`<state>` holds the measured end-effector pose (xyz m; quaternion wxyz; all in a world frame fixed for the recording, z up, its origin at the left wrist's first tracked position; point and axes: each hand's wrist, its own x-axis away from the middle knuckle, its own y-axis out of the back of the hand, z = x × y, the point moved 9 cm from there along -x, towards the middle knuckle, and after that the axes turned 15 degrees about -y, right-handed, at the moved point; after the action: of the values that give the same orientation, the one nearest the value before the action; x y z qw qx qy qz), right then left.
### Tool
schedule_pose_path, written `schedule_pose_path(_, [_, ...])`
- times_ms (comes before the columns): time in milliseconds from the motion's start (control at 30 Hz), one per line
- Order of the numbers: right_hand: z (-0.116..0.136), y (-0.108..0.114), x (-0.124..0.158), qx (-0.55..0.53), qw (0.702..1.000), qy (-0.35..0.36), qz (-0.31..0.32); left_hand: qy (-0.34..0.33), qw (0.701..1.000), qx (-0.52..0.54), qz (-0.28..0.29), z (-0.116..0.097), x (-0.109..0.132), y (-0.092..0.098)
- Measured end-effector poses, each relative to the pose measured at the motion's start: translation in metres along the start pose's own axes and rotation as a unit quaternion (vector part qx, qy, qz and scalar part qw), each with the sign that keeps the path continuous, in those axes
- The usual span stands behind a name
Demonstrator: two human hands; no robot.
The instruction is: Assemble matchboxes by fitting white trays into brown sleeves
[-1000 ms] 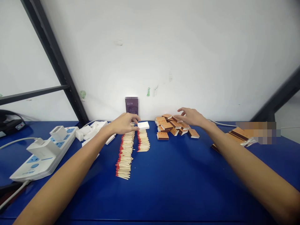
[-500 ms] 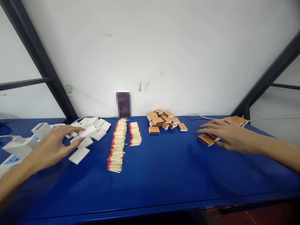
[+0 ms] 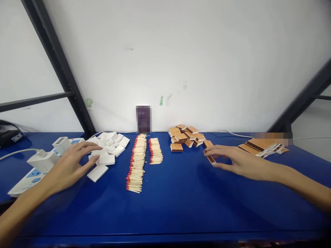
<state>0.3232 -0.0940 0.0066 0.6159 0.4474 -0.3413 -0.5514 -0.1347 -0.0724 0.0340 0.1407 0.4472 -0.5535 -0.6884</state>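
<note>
My right hand (image 3: 240, 162) grips an orange-brown matchbox sleeve (image 3: 211, 159) between thumb and fingers, its dark striking strip facing me. Just beyond it lies a heap of orange matchboxes (image 3: 177, 148). On the other side, my left hand (image 3: 74, 163) hovers beside a pile of white matchbox trays (image 3: 119, 151), thumb and fingers apart and nothing visible between them. Its fingertips reach over the nearest trays; whether they touch cannot be made out. Between the hands, red-tipped matches lie in a long row (image 3: 138, 162) and a shorter row (image 3: 155, 151).
More sleeves (image 3: 258, 144) are stacked at the right, partly blurred. A white power strip (image 3: 19, 186) with plugged-in chargers (image 3: 42, 161) sits under and behind my left forearm. A dark, pixelated object (image 3: 143, 119) leans against the wall. Cables run along the table's back edge.
My right hand has moved left from the sleeve stack, bringing one sleeve toward the matchbox heap. My left hand keeps about the same place by the trays. The camera view has shifted slightly.
</note>
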Motion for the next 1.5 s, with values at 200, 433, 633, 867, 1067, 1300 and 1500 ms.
schedule_pose_path(200, [0.062,-0.059,-0.033,-0.517,0.832,-0.074,0.186,-0.186,0.970,0.145,-0.065,-0.071,-0.052,0.001])
schedule_pose_path(433, [0.110,-0.097,-0.065,-0.666,0.689,-0.052,0.281,-0.295,0.935,0.188,-0.057,-0.127,-0.110,-0.031])
schedule_pose_path(633, [0.114,-0.089,-0.078,-0.689,0.661,-0.036,0.295,-0.213,0.945,0.245,0.031,-0.128,-0.142,-0.056])
schedule_pose_path(867, [0.104,-0.093,-0.093,-0.666,0.695,-0.076,0.261,-0.117,0.914,0.330,0.203,-0.117,-0.162,-0.075])
schedule_pose_path(1067, [0.099,-0.083,-0.106,-0.575,0.779,-0.054,0.245,-0.090,0.891,0.364,0.256,-0.107,-0.165,-0.097])
schedule_pose_path(1300, [0.100,-0.074,-0.109,-0.361,0.915,-0.001,0.180,-0.087,0.899,0.333,0.271,-0.102,-0.160,-0.101])
schedule_pose_path(1500, [0.114,-0.062,-0.098,-0.190,0.974,0.091,0.078,-0.148,0.928,0.237,0.248,-0.104,-0.162,-0.098])
